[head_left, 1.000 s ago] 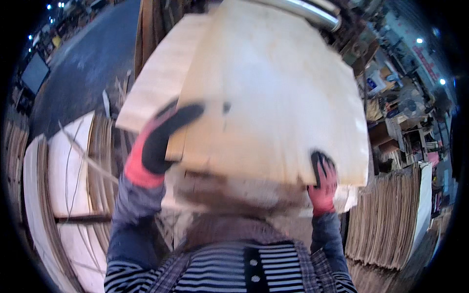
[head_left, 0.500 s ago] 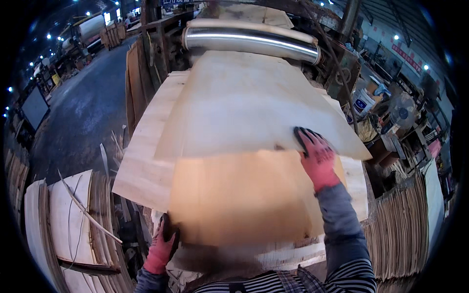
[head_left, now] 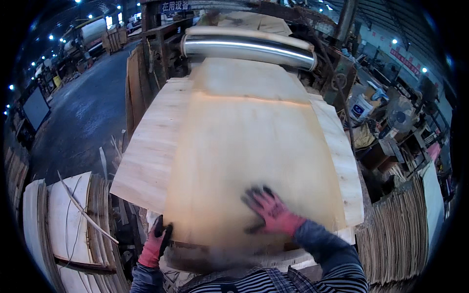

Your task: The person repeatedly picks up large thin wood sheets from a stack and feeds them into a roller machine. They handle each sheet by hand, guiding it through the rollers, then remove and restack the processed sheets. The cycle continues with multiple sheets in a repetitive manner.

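A yellowish veneer sheet lies over paler, wider wood sheets in front of me. Farther off, another thin sheet reaches up to a shiny metal roller, its near edge lying across the yellowish one. My right hand, in a pink glove with dark fingertips, rests with fingers spread over the near part of the yellowish sheet; it is slightly blurred. At that sheet's near left corner is my left hand, gloved alike, thumb and fingers apart. Whether it touches the corner, I cannot tell.
Stacks of veneer stand at the lower left and lower right. A dark machine frame carries the roller. On the right are a white bucket and a fan. A grey floor stretches along the left.
The far sheet has moved away toward the roller, baring more of the yellowish sheet, which now lies flatter. My right hand has come nearer and to the left. My left hand has barely moved.
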Tool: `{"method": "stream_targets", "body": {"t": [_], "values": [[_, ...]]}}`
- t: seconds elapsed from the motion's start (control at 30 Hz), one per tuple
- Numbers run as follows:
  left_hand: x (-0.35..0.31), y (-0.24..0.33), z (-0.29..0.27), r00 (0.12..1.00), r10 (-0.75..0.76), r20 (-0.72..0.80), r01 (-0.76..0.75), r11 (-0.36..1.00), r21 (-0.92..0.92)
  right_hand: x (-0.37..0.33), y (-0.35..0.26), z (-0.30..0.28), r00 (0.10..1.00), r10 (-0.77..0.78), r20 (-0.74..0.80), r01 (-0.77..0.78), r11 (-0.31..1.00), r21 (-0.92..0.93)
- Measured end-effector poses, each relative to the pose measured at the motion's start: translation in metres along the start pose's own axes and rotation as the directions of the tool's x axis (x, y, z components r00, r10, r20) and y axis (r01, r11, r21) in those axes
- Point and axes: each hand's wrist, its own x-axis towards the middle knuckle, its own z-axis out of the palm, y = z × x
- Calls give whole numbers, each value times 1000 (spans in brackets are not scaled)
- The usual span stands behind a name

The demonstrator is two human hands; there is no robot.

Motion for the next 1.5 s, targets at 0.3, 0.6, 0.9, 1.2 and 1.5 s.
{"method": "stream_targets", "body": {"t": [0.3, 0.6, 0.9, 1.2, 1.5], "values": [[-16, 164, -3, 985, 141, 104, -84, 900, -427, -103, -49, 34, 864, 503, 29, -491, 853, -176], [-19, 162, -49, 659, 738, -145, -705, 540, -459, -116, -72, -90, 604, 323, -729, -481, 876, -10], [-17, -44, -11, 995, 84, 46, -88, 992, 90, -55, -79, -152, 735, 215, -644, -506, 805, -309], [-34, 60, -15, 984, 154, -87, -120, 942, 312, 33, 35, -113, 800, 212, -561, -431, 854, -291], [-31, 58, -13, 989, 72, -129, -68, 997, 36, 95, 135, -57, 780, 276, -562, -464, 857, -222]]}}
